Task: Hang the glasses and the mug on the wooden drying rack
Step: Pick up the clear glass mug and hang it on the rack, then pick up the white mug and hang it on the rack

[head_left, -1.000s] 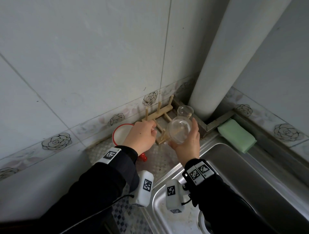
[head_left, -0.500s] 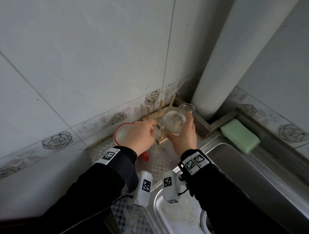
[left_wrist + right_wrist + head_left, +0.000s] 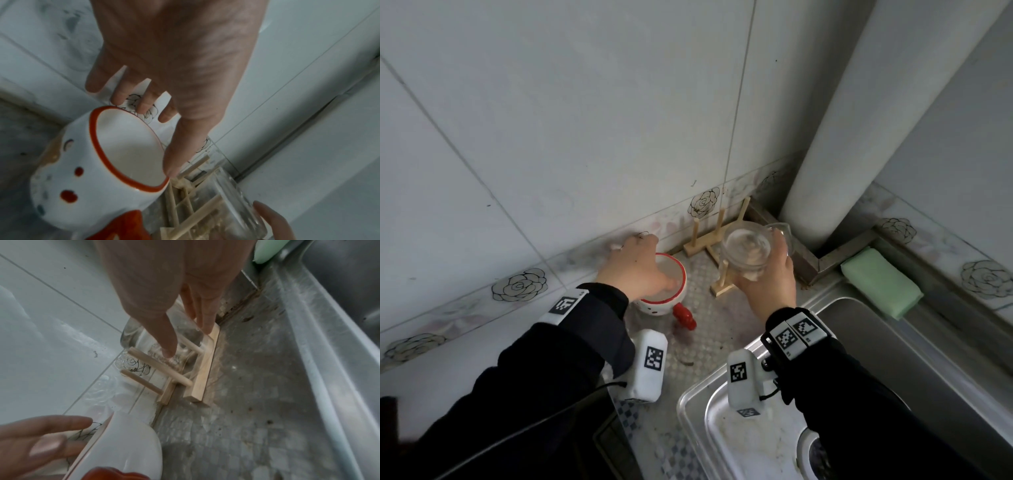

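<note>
Hovering over the red-rimmed mug (image 3: 666, 291) at nine o'clock on the desk (image 3: 709, 329), left hand (image 3: 635, 270) spread, its grip holding nothing, wooden drying rack (image 3: 714, 240) at twelve o'clock, right hand (image 3: 768, 286) at three o'clock, its grip wrapped round an inverted glass (image 3: 746, 246) over a rack peg.

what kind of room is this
Most likely a home kitchen, at the corner of a counter. A steel sink is set into it, a green sponge lies on its rim, and a wooden drying rack stands against the tiled wall beside a mug.
</note>
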Tool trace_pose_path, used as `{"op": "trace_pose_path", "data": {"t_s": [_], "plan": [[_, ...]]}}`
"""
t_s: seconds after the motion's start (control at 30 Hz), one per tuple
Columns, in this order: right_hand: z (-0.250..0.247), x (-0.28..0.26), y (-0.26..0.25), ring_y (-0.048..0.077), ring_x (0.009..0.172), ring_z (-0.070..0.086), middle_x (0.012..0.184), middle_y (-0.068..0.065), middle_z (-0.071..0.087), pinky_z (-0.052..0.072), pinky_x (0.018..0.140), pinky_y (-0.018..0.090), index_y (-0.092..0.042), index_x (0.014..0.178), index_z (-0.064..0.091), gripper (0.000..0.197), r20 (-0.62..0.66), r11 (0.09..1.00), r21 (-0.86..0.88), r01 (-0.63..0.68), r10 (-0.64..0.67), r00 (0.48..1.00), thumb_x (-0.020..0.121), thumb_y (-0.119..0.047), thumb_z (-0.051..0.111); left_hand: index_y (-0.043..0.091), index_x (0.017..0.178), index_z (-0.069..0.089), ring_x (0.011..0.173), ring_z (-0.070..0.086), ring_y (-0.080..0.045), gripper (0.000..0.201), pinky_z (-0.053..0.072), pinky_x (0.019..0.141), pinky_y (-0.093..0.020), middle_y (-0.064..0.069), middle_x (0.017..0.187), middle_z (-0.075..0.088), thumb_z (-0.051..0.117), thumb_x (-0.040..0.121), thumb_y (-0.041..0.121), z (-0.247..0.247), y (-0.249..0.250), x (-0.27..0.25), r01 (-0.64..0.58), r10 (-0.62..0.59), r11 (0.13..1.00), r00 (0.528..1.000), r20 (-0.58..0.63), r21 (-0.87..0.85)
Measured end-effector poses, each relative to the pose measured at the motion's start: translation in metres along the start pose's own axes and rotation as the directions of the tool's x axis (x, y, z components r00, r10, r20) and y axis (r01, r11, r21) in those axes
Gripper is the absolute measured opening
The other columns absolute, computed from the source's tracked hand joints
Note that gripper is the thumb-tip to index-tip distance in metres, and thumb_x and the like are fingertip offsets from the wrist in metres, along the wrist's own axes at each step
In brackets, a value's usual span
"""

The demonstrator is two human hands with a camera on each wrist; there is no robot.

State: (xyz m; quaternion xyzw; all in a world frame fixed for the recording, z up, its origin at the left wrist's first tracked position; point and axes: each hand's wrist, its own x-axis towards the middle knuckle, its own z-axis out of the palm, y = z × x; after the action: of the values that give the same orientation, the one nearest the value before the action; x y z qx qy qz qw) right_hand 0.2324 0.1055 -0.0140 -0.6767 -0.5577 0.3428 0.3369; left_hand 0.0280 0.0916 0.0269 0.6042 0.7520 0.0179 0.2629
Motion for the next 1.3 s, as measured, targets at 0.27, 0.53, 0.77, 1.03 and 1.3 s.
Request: {"op": "trace_pose_path", "data": {"t_s": [0.27,0.53,0.77,1.03,1.3], "plan": [[-0.002,-0.005,-0.002,0.034,0.124,0.047,0.141,0.017,0.037,0.039,0.094,0.038,-0.029,0.146,0.016,0.1,-0.015,1.0,0.004,-0.016,0.016,1.0,0.068,-0.021,0.079,0.018,0.15,0.013,0.138,0.033,-0.032,0.114,0.036,0.107,-0.04,-0.012,0.153,0.026,0.082,0.061,0.04,0.012,-0.013,-0.008,-0.004,0.007,0.995,1.0,0.026,-0.104],[-0.008,-0.011,-0.003,0.033,0.126,0.045,0.143,0.017,0.037,0.039,0.099,0.04,-0.028,0.148,0.013,0.106,-0.011,0.999,-0.022,-0.027,0.027,1.0,0.067,-0.025,0.081,0.024,0.151,0.002,0.141,0.027,-0.033,0.121,0.04,0.107,-0.047,-0.01,0.156,0.013,0.083,0.061,0.033,0.027,-0.015,-0.009,-0.035,0.036,0.996,0.999,0.017,-0.082],[-0.014,-0.018,0.002,0.03,0.13,0.041,0.146,0.015,0.035,0.036,0.104,0.04,-0.026,0.148,0.012,0.108,-0.004,0.998,-0.037,-0.054,0.054,0.999,0.065,-0.018,0.081,0.015,0.148,0.014,0.134,0.036,-0.034,0.113,0.041,0.104,-0.041,-0.013,0.148,0.025,0.082,0.059,0.029,0.029,-0.016,-0.012,-0.06,0.052,0.991,0.996,-0.073,-0.121],[-0.028,-0.038,-0.014,0.026,0.117,0.052,0.133,0.013,0.047,0.048,0.097,0.04,-0.018,0.141,0.031,0.073,-0.158,0.995,0.095,-0.018,0.033,0.987,0.077,0.005,0.059,0.015,0.138,0.035,0.124,0.041,-0.025,0.101,0.035,0.092,-0.027,-0.009,0.137,0.038,0.085,0.052,0.031,0.002,-0.018,-0.025,-0.154,0.091,0.958,0.964,-0.251,-0.243],[-0.018,-0.078,-0.068,0.012,0.088,0.057,0.096,-0.001,0.063,0.047,0.075,0.021,-0.015,0.105,0.061,0.03,0.238,0.957,0.231,0.176,-0.231,0.943,0.078,-0.001,0.059,0.018,0.126,0.047,0.101,0.06,-0.02,0.101,0.052,0.08,-0.037,-0.002,0.114,0.059,0.08,0.038,0.056,-0.034,0.003,-0.043,-0.105,0.046,0.831,0.992,-0.121,-0.545]]}}
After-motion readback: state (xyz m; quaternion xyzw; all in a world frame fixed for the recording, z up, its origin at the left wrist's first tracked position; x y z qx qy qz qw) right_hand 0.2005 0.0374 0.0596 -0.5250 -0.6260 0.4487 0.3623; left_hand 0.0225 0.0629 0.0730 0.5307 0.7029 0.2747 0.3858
